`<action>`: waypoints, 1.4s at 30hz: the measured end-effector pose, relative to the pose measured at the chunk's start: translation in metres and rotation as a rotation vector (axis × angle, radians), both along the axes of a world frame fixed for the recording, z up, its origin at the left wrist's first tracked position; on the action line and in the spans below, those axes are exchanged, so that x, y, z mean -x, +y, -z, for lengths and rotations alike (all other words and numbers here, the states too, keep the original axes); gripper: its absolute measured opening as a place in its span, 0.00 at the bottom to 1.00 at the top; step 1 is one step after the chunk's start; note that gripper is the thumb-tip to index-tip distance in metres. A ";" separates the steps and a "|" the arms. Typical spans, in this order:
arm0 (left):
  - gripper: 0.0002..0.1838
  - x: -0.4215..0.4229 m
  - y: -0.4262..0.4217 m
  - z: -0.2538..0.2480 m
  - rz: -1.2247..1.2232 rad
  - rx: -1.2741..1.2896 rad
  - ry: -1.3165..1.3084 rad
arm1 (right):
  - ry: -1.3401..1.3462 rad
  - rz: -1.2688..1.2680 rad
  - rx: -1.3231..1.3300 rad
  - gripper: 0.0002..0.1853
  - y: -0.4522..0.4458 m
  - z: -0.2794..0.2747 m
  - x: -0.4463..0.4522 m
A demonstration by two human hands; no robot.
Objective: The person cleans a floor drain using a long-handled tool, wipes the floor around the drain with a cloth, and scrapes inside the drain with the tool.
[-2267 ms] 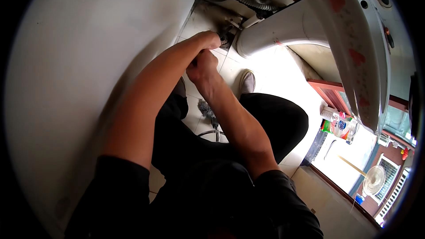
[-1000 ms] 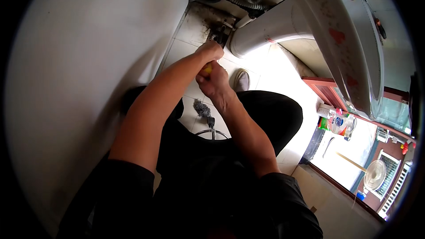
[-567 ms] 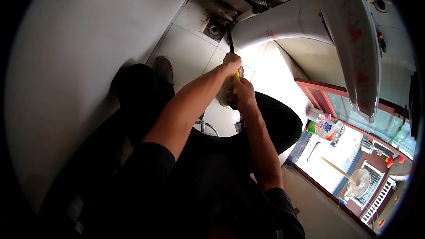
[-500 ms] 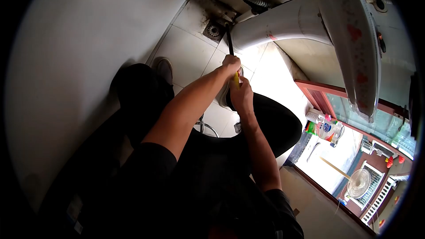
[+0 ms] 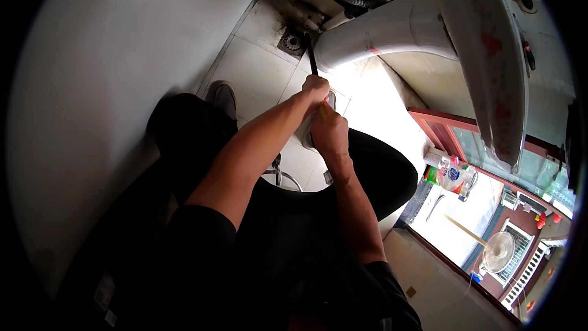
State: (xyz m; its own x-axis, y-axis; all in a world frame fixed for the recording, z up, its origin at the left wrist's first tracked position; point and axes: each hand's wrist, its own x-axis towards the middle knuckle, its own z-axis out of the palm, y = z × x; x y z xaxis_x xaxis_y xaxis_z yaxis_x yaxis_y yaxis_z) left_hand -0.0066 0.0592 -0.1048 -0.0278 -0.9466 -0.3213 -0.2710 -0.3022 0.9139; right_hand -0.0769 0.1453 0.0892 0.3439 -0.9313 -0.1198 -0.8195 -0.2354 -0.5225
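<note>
Left hand: The person's left hand (image 5: 316, 87) is holding a dark-shafted tool (image 5: 312, 60), its grip wrapping closed around the shaft.
Right hand: Just below and nearer the body, the right hand (image 5: 331, 130) is gripping the tool's rear end, fingers closing around it; a little of a yellow section (image 5: 323, 112) is showing between the two hands.
Tool's place: The shaft is slanting up and slightly left from the hands over the pale tile floor (image 5: 251, 67), its far end lying just beside the square floor drain (image 5: 292, 43), between it and the foot of the white pedestal (image 5: 380, 34). Whether that end is touching anything, I cannot tell.
Risk at the pedestal: The far end is sitting in a tight corner, so a sideways swing could be knocking or chipping the pedestal, or jarring the white pipe (image 5: 336, 21) behind it.
Risk at the tile: If the end is bearing on smooth or grimy tile, a hard push could be making it skid.
Risk at the foot: A shoe (image 5: 304, 136) is resting directly below the hands; a loosening hold could be dropping the tool onto it.
Tool's look: The shaft is appearing slim, straight and black, with yellow towards the rear; the far end is merging with dark staining, so its shape is staying unclear.
</note>
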 end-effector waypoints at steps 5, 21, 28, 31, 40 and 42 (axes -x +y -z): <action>0.10 -0.004 -0.001 0.001 -0.017 -0.019 0.058 | -0.022 0.020 -0.021 0.22 0.001 0.003 -0.005; 0.03 -0.025 -0.005 -0.048 -0.241 -0.445 0.330 | 0.025 -0.024 -0.011 0.19 -0.004 0.006 -0.020; 0.11 -0.018 -0.013 0.026 0.000 -0.148 0.014 | 0.028 -0.013 -0.027 0.13 -0.003 0.015 -0.024; 0.08 -0.041 -0.012 -0.004 0.219 0.005 -0.226 | 0.006 0.031 -0.065 0.11 -0.003 0.015 -0.036; 0.09 -0.104 -0.015 -0.072 0.614 -0.010 -0.662 | -0.191 0.203 -0.285 0.20 0.009 -0.013 -0.102; 0.10 -0.111 -0.016 -0.083 0.235 -0.336 -0.331 | -0.199 0.178 -0.320 0.20 0.004 -0.013 -0.109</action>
State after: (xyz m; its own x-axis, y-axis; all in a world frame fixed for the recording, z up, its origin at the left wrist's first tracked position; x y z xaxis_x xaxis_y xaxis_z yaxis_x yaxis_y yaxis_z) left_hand 0.1040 0.0434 -0.0215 -0.0723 -0.7703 -0.6336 -0.6246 -0.4603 0.6309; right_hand 0.0322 0.1489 0.1021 0.2269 -0.9048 -0.3605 -0.7087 0.1005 -0.6983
